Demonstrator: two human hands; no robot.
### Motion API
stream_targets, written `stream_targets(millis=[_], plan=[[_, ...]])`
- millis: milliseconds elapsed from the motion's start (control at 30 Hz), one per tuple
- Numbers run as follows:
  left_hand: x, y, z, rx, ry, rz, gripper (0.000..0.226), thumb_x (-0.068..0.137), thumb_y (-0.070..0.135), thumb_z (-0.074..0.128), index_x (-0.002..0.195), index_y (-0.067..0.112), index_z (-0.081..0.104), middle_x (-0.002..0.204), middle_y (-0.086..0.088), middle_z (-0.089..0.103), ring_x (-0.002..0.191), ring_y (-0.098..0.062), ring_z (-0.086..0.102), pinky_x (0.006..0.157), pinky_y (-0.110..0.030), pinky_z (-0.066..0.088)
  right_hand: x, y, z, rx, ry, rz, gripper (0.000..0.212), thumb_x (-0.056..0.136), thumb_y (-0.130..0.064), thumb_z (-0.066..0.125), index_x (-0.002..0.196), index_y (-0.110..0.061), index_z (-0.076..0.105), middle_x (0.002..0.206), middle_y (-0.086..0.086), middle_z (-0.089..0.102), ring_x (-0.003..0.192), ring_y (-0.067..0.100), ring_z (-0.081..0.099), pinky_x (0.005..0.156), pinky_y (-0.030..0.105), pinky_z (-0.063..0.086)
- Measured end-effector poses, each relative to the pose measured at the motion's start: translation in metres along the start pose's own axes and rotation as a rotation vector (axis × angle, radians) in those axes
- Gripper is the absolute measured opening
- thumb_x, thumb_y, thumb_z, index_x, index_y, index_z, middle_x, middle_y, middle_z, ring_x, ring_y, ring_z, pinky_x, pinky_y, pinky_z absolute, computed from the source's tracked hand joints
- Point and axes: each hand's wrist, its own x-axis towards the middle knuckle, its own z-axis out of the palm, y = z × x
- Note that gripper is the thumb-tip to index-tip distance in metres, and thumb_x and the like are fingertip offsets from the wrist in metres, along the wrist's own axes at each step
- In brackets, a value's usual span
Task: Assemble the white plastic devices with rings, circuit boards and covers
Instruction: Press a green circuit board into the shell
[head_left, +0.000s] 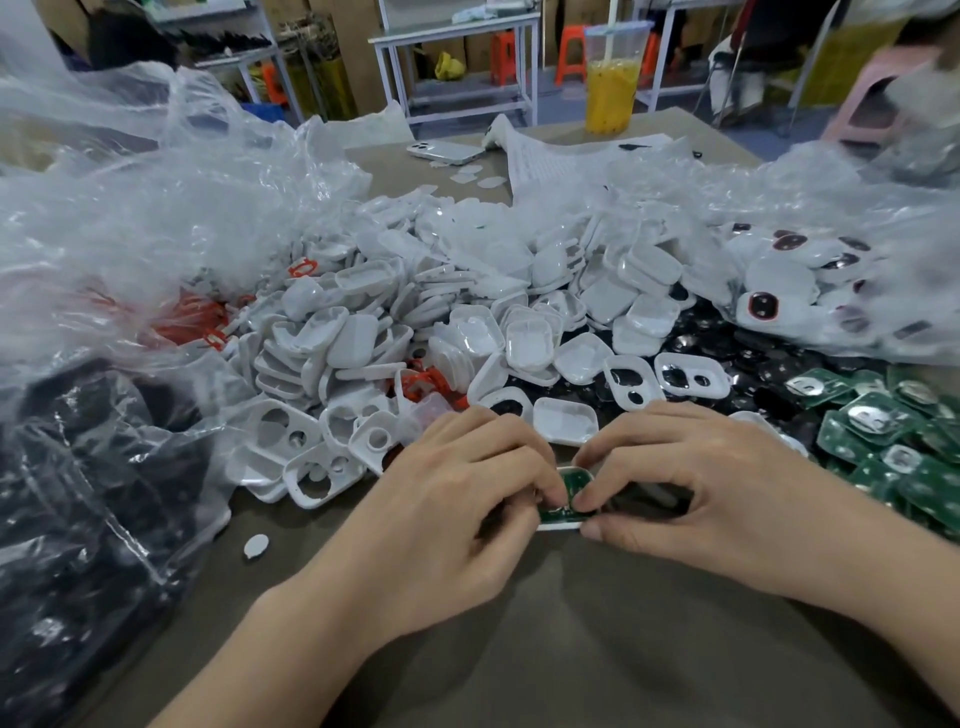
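Note:
Both my hands meet at the table's centre over one small white plastic device (563, 525) with a green circuit board (570, 483) seated in it. My left hand (457, 499) grips its left side with curled fingers. My right hand (675, 483) pinches its right side, thumb at the near edge. Behind them lies a big heap of white plastic covers and shells (467, 312). Loose green circuit boards (883, 431) pile up at the right, black rings (727, 353) beside them, and red-orange rings (192, 317) at the left under plastic.
Crumpled clear plastic bags (156, 208) cover the left; another bag (831, 270) at the right holds assembled devices. A dark bag (78, 493) sits near left. A yellow drink cup (613, 78), a phone (444, 150) and a paper sheet (561, 156) lie at the far edge.

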Motion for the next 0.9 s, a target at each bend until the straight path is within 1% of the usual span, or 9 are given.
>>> stream_targets(millis=[67,133,200,300,367,433,567,733,900], plan=[[-0.002,-0.003,-0.001,0.001,0.025,0.001,0.026,0.089,0.012,0.05,0.093,0.021,0.073,0.101,0.015,0.066,0.097,-0.009,0.057,0.084,-0.032,0.046,0.0,0.0,0.0,0.004,-0.004,0.006,0.026,0.085,-0.066,0.054,0.093,-0.047,0.07,0.107,-0.03,0.062,0.104,-0.005,0.056,0.088,0.022,0.048],[-0.001,-0.006,0.0,-0.005,0.031,0.0,0.027,0.089,0.013,0.05,0.093,0.022,0.075,0.1,0.017,0.067,0.097,-0.008,0.058,0.084,-0.032,0.046,0.001,0.001,0.0,-0.007,-0.003,0.008,0.027,0.085,-0.066,0.053,0.093,-0.047,0.07,0.107,-0.03,0.062,0.105,-0.006,0.055,0.088,0.019,0.046],[-0.001,-0.006,0.0,-0.025,0.021,-0.014,0.028,0.089,0.014,0.051,0.091,0.023,0.077,0.097,0.018,0.068,0.095,-0.007,0.06,0.083,-0.031,0.046,0.0,0.001,0.0,-0.004,-0.023,0.015,0.028,0.085,-0.068,0.052,0.094,-0.048,0.07,0.109,-0.03,0.062,0.107,-0.007,0.054,0.088,0.015,0.043],[0.0,-0.005,0.001,-0.026,0.02,-0.012,0.029,0.088,0.014,0.051,0.087,0.024,0.079,0.094,0.018,0.068,0.091,-0.006,0.061,0.082,-0.03,0.046,0.001,0.002,0.001,-0.013,-0.01,0.009,0.028,0.085,-0.069,0.051,0.096,-0.049,0.068,0.109,-0.031,0.06,0.108,-0.008,0.053,0.089,0.011,0.04],[0.0,-0.007,0.002,-0.027,0.03,-0.011,0.029,0.087,0.013,0.051,0.088,0.023,0.079,0.094,0.018,0.069,0.09,-0.007,0.062,0.083,-0.03,0.045,0.002,0.003,0.001,-0.023,-0.01,0.011,0.029,0.084,-0.071,0.051,0.101,-0.051,0.064,0.11,-0.033,0.059,0.11,-0.008,0.052,0.09,0.012,0.039],[0.0,-0.007,0.001,-0.039,0.03,-0.02,0.029,0.087,0.013,0.052,0.088,0.023,0.079,0.094,0.017,0.069,0.09,-0.008,0.062,0.083,-0.03,0.046,0.001,0.004,0.001,-0.025,-0.006,0.011,0.031,0.084,-0.073,0.05,0.104,-0.052,0.061,0.109,-0.033,0.058,0.11,-0.007,0.052,0.091,0.016,0.042],[-0.001,-0.006,0.002,-0.058,0.027,-0.032,0.031,0.088,0.014,0.05,0.09,0.023,0.079,0.096,0.017,0.069,0.092,-0.008,0.062,0.082,-0.03,0.048,0.001,0.002,0.002,-0.032,0.006,0.001,0.027,0.084,-0.072,0.05,0.098,-0.052,0.061,0.107,-0.031,0.059,0.107,-0.005,0.054,0.088,0.02,0.048],[-0.004,-0.011,0.002,-0.051,0.08,-0.037,0.03,0.094,0.015,0.049,0.101,0.023,0.076,0.102,0.018,0.065,0.098,-0.005,0.06,0.084,-0.023,0.047,0.001,0.002,0.003,-0.036,0.016,0.011,0.026,0.084,-0.069,0.053,0.097,-0.049,0.063,0.106,-0.029,0.06,0.105,-0.001,0.057,0.086,0.023,0.049],[-0.003,-0.021,-0.001,-0.004,0.164,-0.092,0.031,0.095,0.016,0.046,0.102,0.022,0.075,0.101,0.014,0.065,0.091,-0.015,0.06,0.078,-0.028,0.047,0.0,0.003,0.004,-0.056,0.014,0.027,0.029,0.084,-0.072,0.049,0.099,-0.051,0.059,0.108,-0.03,0.06,0.107,0.0,0.056,0.086,0.026,0.05]])
